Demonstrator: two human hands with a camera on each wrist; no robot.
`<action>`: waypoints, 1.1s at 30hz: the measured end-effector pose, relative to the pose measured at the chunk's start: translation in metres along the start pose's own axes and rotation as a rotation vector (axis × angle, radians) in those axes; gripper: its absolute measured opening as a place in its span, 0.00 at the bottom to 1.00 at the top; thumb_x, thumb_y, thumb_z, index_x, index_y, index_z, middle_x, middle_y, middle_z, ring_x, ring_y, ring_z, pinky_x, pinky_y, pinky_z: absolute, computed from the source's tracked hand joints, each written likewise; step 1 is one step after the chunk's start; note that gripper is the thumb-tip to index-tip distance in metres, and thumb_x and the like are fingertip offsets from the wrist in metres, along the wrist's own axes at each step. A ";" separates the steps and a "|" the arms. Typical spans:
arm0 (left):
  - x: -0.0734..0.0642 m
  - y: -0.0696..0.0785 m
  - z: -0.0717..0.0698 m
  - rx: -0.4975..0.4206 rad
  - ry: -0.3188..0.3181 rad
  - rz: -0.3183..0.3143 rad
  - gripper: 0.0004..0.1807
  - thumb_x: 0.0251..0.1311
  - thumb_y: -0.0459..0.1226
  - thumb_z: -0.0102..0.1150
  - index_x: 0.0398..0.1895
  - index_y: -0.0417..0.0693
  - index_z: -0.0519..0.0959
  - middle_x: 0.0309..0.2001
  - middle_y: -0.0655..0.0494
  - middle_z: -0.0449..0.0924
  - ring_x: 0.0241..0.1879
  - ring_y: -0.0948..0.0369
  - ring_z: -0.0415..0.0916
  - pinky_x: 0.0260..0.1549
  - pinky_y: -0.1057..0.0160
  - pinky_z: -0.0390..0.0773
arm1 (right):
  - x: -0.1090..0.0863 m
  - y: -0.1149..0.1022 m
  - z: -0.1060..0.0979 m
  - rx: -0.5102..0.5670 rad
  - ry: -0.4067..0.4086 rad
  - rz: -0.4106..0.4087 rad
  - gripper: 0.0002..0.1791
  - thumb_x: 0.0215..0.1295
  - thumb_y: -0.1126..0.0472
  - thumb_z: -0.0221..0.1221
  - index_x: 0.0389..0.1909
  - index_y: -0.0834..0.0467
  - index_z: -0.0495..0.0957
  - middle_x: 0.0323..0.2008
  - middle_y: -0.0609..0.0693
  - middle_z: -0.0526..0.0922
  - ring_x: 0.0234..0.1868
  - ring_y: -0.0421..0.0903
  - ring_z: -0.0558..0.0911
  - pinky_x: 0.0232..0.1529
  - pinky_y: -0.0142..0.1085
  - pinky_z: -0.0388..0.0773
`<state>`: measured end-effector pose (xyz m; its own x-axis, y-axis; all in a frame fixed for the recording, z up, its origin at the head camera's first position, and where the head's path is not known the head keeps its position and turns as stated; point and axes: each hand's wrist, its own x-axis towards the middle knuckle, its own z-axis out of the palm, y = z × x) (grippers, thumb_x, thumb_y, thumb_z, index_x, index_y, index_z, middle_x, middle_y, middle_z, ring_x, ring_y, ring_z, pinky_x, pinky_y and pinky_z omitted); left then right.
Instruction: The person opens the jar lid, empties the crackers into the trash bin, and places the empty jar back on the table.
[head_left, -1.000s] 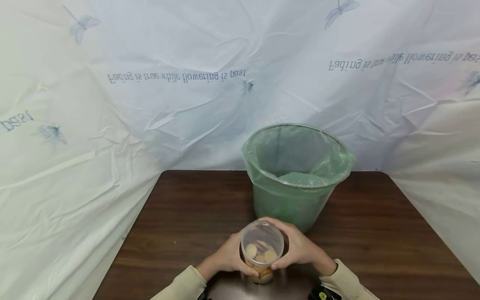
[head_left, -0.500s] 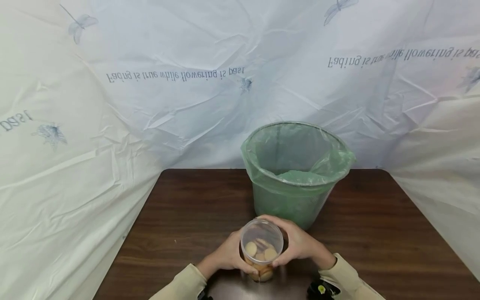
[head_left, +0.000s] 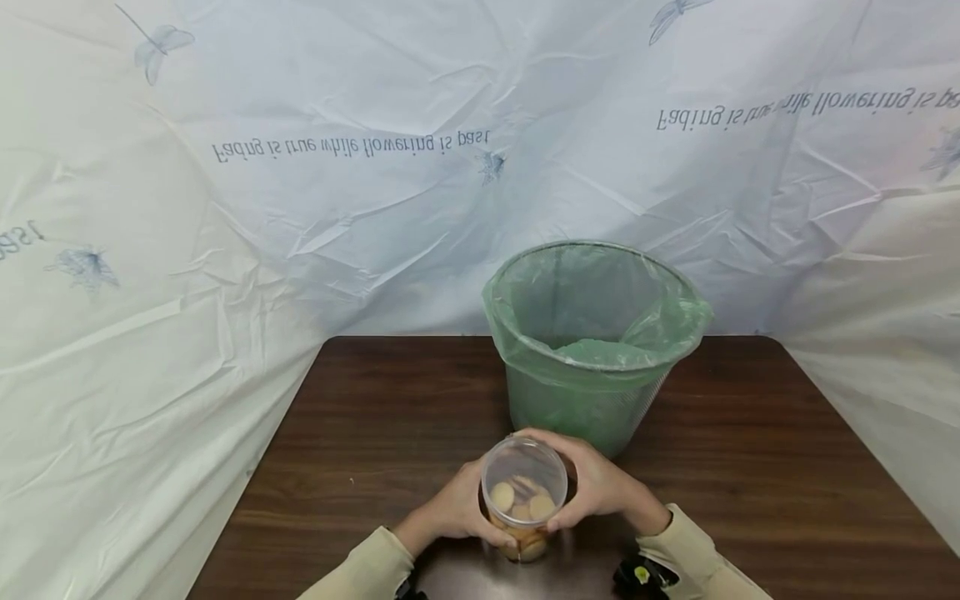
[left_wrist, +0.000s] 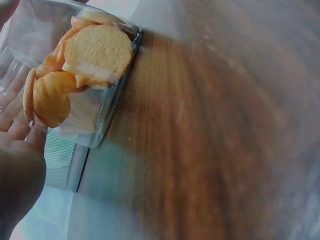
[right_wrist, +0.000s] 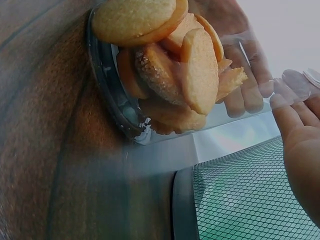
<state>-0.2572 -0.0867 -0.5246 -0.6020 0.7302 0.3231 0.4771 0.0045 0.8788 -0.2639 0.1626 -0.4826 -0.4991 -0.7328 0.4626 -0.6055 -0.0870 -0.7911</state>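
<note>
A clear round plastic jar [head_left: 525, 471] stands upright near the front of the table, between both hands. Inside it lie several round pale-gold cookies [left_wrist: 99, 55], heaped in the lower part. My left hand [head_left: 455, 506] grips the jar from the left, thumb along its near side. From the right, my right hand [head_left: 596, 483] curls round the jar, fingers at the far side and thumb at the near side. Through the clear wall, the right wrist view shows the cookies [right_wrist: 200, 72] close up, with fingertips seen behind the plastic.
Just behind the jar and to the right stands a mesh wastebasket [head_left: 577, 408] lined with a green plastic bag [head_left: 517, 342]. The dark wooden table [head_left: 390, 417] ends at the back against a white printed plastic sheet [head_left: 337, 208], which also hangs at both sides.
Both hands keep the same hold on the jar. The head view has shifted very slightly; the jar and the wastebasket stay where they were.
</note>
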 end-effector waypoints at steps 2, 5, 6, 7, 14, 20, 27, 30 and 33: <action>0.000 -0.001 0.001 0.005 0.004 0.002 0.59 0.35 0.38 0.82 0.74 0.58 0.56 0.64 0.52 0.73 0.60 0.55 0.74 0.61 0.58 0.72 | 0.000 0.000 0.000 0.010 -0.005 0.004 0.56 0.45 0.54 0.77 0.71 0.68 0.56 0.65 0.59 0.71 0.61 0.57 0.74 0.61 0.43 0.74; 0.000 0.000 0.001 0.009 0.009 0.003 0.59 0.34 0.37 0.82 0.74 0.58 0.56 0.63 0.52 0.73 0.60 0.56 0.74 0.61 0.58 0.73 | 0.000 0.000 -0.001 0.019 -0.013 0.013 0.56 0.45 0.54 0.77 0.72 0.67 0.56 0.65 0.58 0.71 0.61 0.57 0.74 0.61 0.43 0.74; 0.000 0.000 0.001 0.009 0.012 -0.001 0.59 0.34 0.37 0.82 0.74 0.58 0.56 0.63 0.53 0.73 0.60 0.56 0.74 0.61 0.58 0.73 | 0.000 0.001 -0.002 0.022 -0.016 0.012 0.56 0.45 0.55 0.77 0.72 0.67 0.56 0.65 0.59 0.71 0.62 0.57 0.74 0.61 0.43 0.74; 0.000 0.001 0.001 0.006 0.012 -0.005 0.59 0.35 0.37 0.82 0.73 0.58 0.56 0.63 0.53 0.73 0.60 0.56 0.74 0.61 0.59 0.73 | 0.000 0.001 -0.002 0.025 -0.019 0.012 0.56 0.45 0.55 0.77 0.72 0.67 0.56 0.65 0.59 0.71 0.62 0.57 0.74 0.61 0.43 0.74; -0.001 0.001 0.001 -0.002 0.004 -0.011 0.59 0.36 0.39 0.81 0.74 0.58 0.55 0.64 0.51 0.72 0.60 0.56 0.74 0.61 0.58 0.72 | 0.000 0.001 -0.003 0.061 -0.040 0.019 0.56 0.47 0.53 0.76 0.73 0.64 0.54 0.66 0.59 0.70 0.63 0.57 0.73 0.61 0.45 0.74; -0.001 0.002 0.000 0.029 0.006 -0.017 0.59 0.37 0.40 0.81 0.74 0.58 0.55 0.65 0.52 0.72 0.61 0.57 0.73 0.61 0.59 0.72 | 0.002 0.001 -0.003 0.069 -0.055 0.013 0.55 0.50 0.50 0.74 0.74 0.63 0.54 0.66 0.61 0.70 0.63 0.59 0.73 0.62 0.46 0.73; -0.002 0.004 -0.002 0.037 0.009 -0.023 0.59 0.38 0.41 0.80 0.74 0.58 0.54 0.64 0.52 0.72 0.60 0.57 0.74 0.60 0.59 0.73 | 0.005 0.001 -0.003 0.095 -0.067 0.012 0.55 0.51 0.50 0.73 0.74 0.65 0.53 0.66 0.61 0.69 0.63 0.59 0.72 0.62 0.47 0.73; -0.002 0.004 -0.003 0.049 0.009 -0.016 0.59 0.38 0.40 0.81 0.74 0.57 0.54 0.65 0.51 0.72 0.61 0.56 0.74 0.61 0.58 0.73 | 0.006 0.001 -0.004 0.108 -0.068 0.007 0.56 0.51 0.50 0.73 0.73 0.68 0.52 0.66 0.62 0.69 0.64 0.59 0.72 0.62 0.47 0.73; -0.002 0.004 -0.004 0.074 0.012 -0.002 0.60 0.36 0.38 0.81 0.74 0.54 0.54 0.64 0.48 0.72 0.60 0.54 0.74 0.60 0.58 0.73 | 0.008 0.001 -0.005 0.114 -0.073 0.001 0.56 0.51 0.51 0.73 0.72 0.70 0.52 0.67 0.63 0.68 0.64 0.59 0.71 0.63 0.48 0.72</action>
<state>-0.2565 -0.0913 -0.5203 -0.6104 0.7221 0.3255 0.5213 0.0567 0.8515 -0.2708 0.1600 -0.4777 -0.4508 -0.7799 0.4343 -0.5281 -0.1592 -0.8341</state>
